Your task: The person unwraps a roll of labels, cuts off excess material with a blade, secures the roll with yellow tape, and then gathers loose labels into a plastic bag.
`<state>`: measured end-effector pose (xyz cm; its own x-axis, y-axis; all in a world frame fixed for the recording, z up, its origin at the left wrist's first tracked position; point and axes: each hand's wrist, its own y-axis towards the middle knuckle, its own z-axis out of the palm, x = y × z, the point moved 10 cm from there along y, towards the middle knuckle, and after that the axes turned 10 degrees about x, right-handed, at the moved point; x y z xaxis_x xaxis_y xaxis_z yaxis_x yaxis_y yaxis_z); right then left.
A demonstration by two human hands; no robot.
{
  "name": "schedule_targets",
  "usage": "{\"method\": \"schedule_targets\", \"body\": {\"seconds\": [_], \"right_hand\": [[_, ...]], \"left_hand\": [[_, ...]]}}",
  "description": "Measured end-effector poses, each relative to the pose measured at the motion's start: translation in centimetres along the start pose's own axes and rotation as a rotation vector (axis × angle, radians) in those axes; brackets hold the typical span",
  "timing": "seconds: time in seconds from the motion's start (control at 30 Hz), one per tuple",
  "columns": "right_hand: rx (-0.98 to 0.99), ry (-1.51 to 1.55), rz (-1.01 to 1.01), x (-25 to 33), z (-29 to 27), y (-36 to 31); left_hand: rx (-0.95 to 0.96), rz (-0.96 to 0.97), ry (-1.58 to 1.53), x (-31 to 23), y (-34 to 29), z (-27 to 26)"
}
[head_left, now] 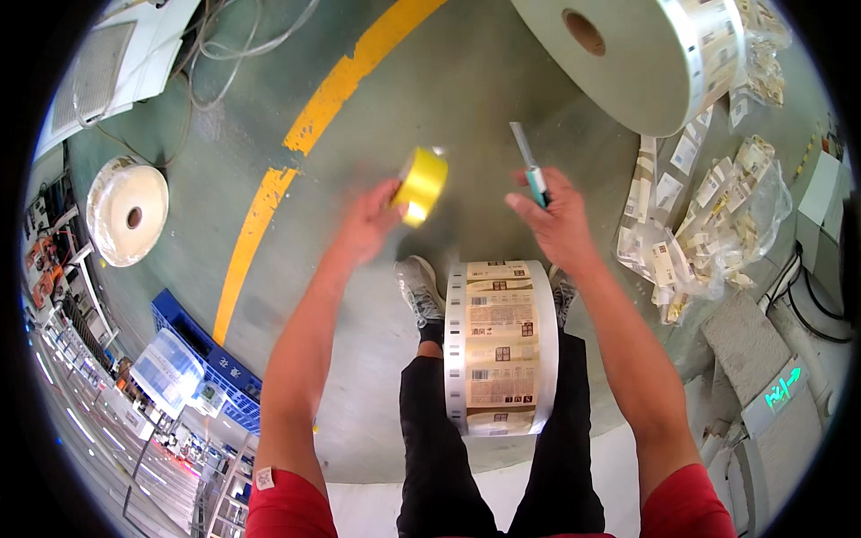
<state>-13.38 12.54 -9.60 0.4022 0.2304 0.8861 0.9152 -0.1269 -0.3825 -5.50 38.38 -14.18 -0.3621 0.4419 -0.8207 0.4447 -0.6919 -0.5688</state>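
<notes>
My left hand [369, 218] is closed on a roll of yellow tape [422, 186], held out over the floor and a little blurred. In my right hand [560, 215] is a utility knife [534, 179] with a teal and white handle, its long blade [520, 142] pointing up and away. The two hands are apart. Below them, between my legs, a roll of printed labels [502, 350] shows beige patterned labels around its outer face. Neither hand touches this roll.
A very large roll [619, 72] stands at the far right, beside crumpled label strips and plastic film [708, 233]. A wrapped roll [128, 212] sits at left, above a blue crate [211, 359]. Cables [215, 54] lie far left; a yellow line [251, 233] crosses the floor.
</notes>
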Motion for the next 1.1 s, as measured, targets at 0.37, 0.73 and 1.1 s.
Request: {"method": "schedule_targets", "body": {"seconds": [0.37,0.73,1.1], "right_hand": [[0.41,0.903,0.688,4.3,8.0,-6.0],[0.473,0.332,0.033,10.3,5.0,-5.5],[0.517,0.931,0.724,5.5,7.5,-11.3]], "left_hand": [[-0.007,0.076,-0.798,-7.2,-11.4,5.7],[-0.108,0.105,-1.504,-4.3,-10.4,9.0],[-0.117,0.098,-0.91,-6.1,-11.1,7.9]]}}
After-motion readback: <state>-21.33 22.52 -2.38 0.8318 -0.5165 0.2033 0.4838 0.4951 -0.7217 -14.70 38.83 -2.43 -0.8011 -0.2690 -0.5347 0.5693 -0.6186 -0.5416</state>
